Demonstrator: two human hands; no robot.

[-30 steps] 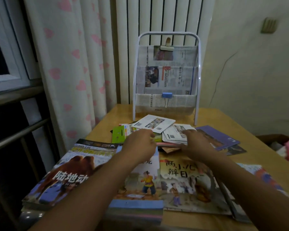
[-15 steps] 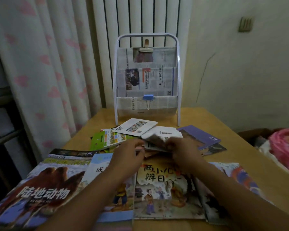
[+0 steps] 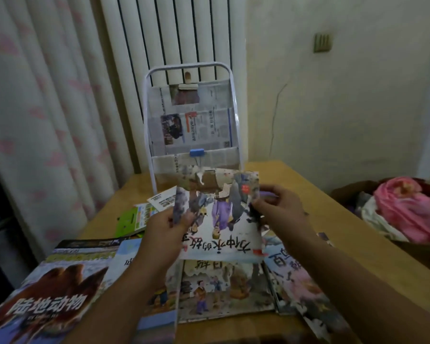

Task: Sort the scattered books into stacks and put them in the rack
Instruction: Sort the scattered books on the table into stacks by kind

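Half a second ago both my hands were down in the scattered pile on the table; now they have come up with a thin picture book (image 3: 221,214) held between them above the other books, its cover facing me with the title upside down. From my head camera, my left hand (image 3: 164,232) grips the book's left edge, thumb on the cover and fingers curled behind it, while my right hand (image 3: 276,207) pinches the right edge near the upper corner. Under the lifted book, more picture books lie flat on the wooden table (image 3: 333,227): a large camel-cover book (image 3: 50,299) at the near left, a blue-edged book (image 3: 159,301) partly hidden by my left forearm, a book with small painted figures (image 3: 224,291) in the middle, and another book (image 3: 298,281) at the right under my right forearm. Farther back on the left sit a green booklet (image 3: 132,217) and a white booklet (image 3: 163,198). A white metal rack (image 3: 191,120) lined with newspaper stands at the far edge of the table, with a blue clip (image 3: 197,152) on its lower pocket. Pink cloth (image 3: 407,207) lies off to the right.
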